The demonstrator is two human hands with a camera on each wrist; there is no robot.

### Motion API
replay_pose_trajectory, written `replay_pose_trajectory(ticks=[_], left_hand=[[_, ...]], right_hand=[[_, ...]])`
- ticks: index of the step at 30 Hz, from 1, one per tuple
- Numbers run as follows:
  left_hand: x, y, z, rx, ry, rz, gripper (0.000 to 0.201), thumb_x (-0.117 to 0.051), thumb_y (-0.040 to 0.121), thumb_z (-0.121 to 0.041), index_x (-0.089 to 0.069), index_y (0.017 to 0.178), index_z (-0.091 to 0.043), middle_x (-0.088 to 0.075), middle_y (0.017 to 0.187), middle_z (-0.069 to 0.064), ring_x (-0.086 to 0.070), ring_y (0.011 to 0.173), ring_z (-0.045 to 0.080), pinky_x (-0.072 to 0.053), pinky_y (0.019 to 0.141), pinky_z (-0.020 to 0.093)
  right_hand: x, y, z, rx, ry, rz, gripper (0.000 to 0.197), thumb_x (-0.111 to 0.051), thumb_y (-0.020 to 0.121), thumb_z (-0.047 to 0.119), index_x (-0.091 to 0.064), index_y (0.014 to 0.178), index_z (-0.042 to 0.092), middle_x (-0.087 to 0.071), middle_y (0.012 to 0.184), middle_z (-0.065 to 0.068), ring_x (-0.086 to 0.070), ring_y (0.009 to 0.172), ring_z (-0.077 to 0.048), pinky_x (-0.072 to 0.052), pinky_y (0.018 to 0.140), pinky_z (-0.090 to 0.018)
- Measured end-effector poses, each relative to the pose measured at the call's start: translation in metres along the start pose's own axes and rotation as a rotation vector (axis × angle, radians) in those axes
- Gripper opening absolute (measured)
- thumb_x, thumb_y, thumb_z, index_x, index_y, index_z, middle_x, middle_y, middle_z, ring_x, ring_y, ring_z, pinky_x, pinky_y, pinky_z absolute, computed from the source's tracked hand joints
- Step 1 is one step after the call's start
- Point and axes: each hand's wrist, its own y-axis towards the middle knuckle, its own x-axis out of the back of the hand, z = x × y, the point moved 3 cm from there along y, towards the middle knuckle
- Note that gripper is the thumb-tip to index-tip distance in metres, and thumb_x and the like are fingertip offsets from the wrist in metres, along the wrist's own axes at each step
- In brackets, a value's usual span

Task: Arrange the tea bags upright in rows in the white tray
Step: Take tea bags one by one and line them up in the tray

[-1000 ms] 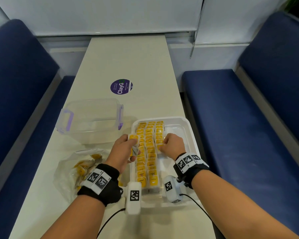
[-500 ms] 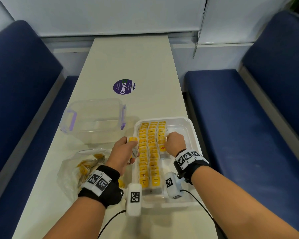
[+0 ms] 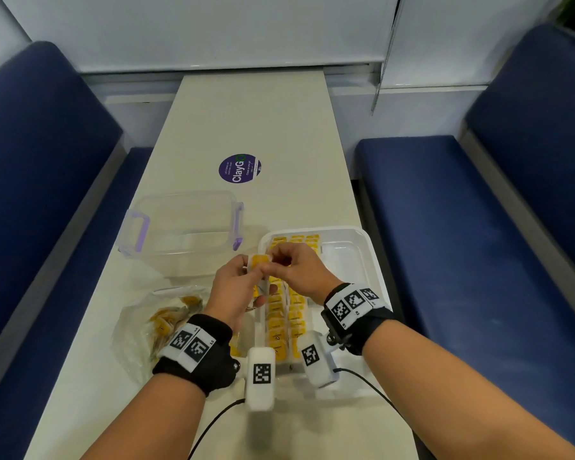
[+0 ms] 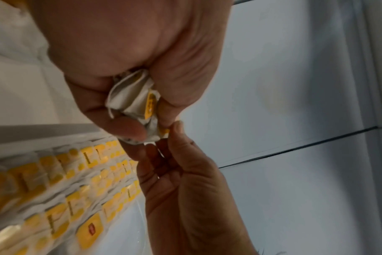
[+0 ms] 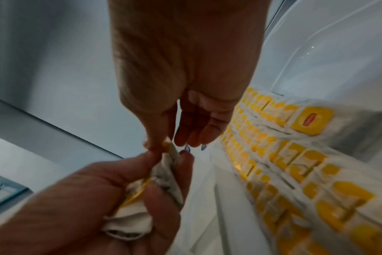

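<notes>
My left hand (image 3: 254, 277) is raised over the left edge of the white tray (image 3: 377, 273) and grips a small bunch of tea bags (image 4: 137, 107). They are white paper with yellow tags. My right hand (image 3: 274, 260) meets it and pinches the yellow top of one tea bag (image 5: 165, 148) between thumb and forefinger. Below both hands, three rows of upright yellow-tagged tea bags (image 3: 286, 317) fill the left part of the tray. The tray's right part is bare white.
A crumpled clear plastic bag (image 3: 156, 323) with more tea bags lies left of the tray. A transparent container with purple clips (image 3: 183, 227) stands behind it. A purple round sticker (image 3: 239, 168) marks the table further back. Blue benches flank the narrow table.
My right hand has left the rows in the tray and risen leftward to meet my left hand. My left hand has lifted its tea bags slightly toward the tray.
</notes>
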Motion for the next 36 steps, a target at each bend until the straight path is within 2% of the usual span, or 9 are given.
replay_pose_trajectory(ticks=[2, 5, 8, 17, 20, 24, 28, 30, 36], left_hand=[[-0.001, -0.001, -0.002, -0.005, -0.006, 0.010, 0.010, -0.060, 0.098, -0.018, -0.062, 0.090, -0.011, -0.069, 0.082, 0.008, -0.072, 0.071, 0.023, -0.046, 0.051, 0.025], [-0.004, -0.005, -0.004, -0.008, 0.023, 0.074, 0.019, -0.059, 0.098, -0.025, -0.066, 0.098, -0.007, -0.071, 0.083, 0.003, -0.072, 0.072, 0.022, -0.044, 0.055, 0.025], [-0.007, -0.006, -0.006, -0.016, 0.060, 0.130, 0.018, -0.061, 0.097, -0.024, -0.070, 0.100, -0.009, -0.072, 0.087, 0.003, -0.071, 0.072, 0.021, -0.040, 0.053, 0.023], [-0.008, -0.005, -0.011, -0.114, 0.080, 0.080, 0.007, -0.069, 0.090, -0.015, -0.064, 0.086, -0.014, -0.064, 0.063, -0.002, -0.069, 0.066, 0.019, -0.037, 0.049, 0.021], [-0.007, -0.003, -0.015, -0.181, 0.110, 0.032, 0.008, -0.073, 0.087, -0.015, -0.068, 0.082, -0.013, -0.065, 0.065, 0.000, -0.068, 0.062, 0.018, -0.037, 0.046, 0.020], [-0.010, -0.003, -0.020, -0.243, 0.158, -0.001, 0.007, -0.075, 0.086, -0.013, -0.070, 0.082, -0.012, -0.067, 0.074, 0.004, -0.067, 0.059, 0.019, -0.038, 0.043, 0.014], [-0.012, -0.003, -0.021, -0.252, 0.191, 0.003, 0.009, -0.076, 0.084, -0.015, -0.069, 0.080, -0.011, -0.065, 0.066, -0.001, -0.066, 0.059, 0.022, -0.038, 0.042, 0.013], [-0.012, -0.002, -0.020, -0.254, 0.204, -0.008, 0.010, -0.078, 0.082, -0.017, -0.070, 0.079, -0.011, -0.065, 0.066, -0.002, -0.066, 0.056, 0.019, -0.039, 0.043, 0.013], [-0.014, 0.000, -0.017, -0.303, 0.268, -0.005, 0.005, -0.075, 0.084, -0.009, -0.072, 0.080, -0.007, -0.066, 0.065, 0.005, -0.063, 0.052, 0.018, -0.042, 0.046, 0.014]], right_hand=[[0.002, -0.002, 0.007, 0.014, 0.090, 0.009, 0.016, -0.071, 0.083, 0.007, -0.060, 0.072, 0.014, -0.061, 0.069, 0.000, -0.057, 0.064, -0.005, -0.050, 0.067, -0.021], [0.009, -0.002, 0.010, 0.000, 0.255, -0.010, 0.013, -0.067, 0.082, -0.002, -0.062, 0.074, 0.006, -0.064, 0.081, -0.014, -0.061, 0.078, -0.022, -0.052, 0.079, -0.037], [0.013, -0.004, 0.012, 0.009, 0.311, -0.002, 0.018, -0.064, 0.083, -0.007, -0.057, 0.072, 0.005, -0.066, 0.083, -0.014, -0.062, 0.082, -0.027, -0.053, 0.076, -0.037], [0.025, -0.012, 0.006, 0.049, 0.241, -0.079, 0.019, -0.065, 0.086, -0.002, -0.054, 0.076, 0.009, -0.063, 0.074, -0.017, -0.061, 0.067, -0.024, -0.052, 0.065, -0.033], [0.028, -0.015, 0.005, 0.053, 0.226, -0.051, 0.025, -0.069, 0.082, -0.004, -0.053, 0.089, 0.014, -0.065, 0.085, -0.020, -0.063, 0.078, -0.027, -0.054, 0.076, -0.041], [0.034, -0.016, 0.001, 0.063, 0.023, -0.098, 0.045, -0.073, 0.077, -0.003, -0.049, 0.109, 0.018, -0.063, 0.086, -0.008, -0.061, 0.078, -0.015, -0.053, 0.075, -0.031], [0.032, -0.020, 0.003, 0.081, 0.018, -0.044, 0.046, -0.071, 0.077, -0.006, -0.051, 0.113, 0.014, -0.063, 0.088, -0.006, -0.063, 0.085, -0.017, -0.055, 0.083, -0.045], [0.031, -0.022, 0.004, 0.084, 0.038, -0.027, 0.046, -0.072, 0.077, -0.005, -0.052, 0.114, 0.014, -0.065, 0.091, -0.002, -0.063, 0.087, -0.013, -0.054, 0.084, -0.042], [0.034, -0.021, -0.001, 0.076, 0.100, -0.136, 0.030, -0.072, 0.080, -0.002, -0.059, 0.106, 0.007, -0.057, 0.066, -0.001, -0.053, 0.057, -0.001, -0.045, 0.059, -0.015]])
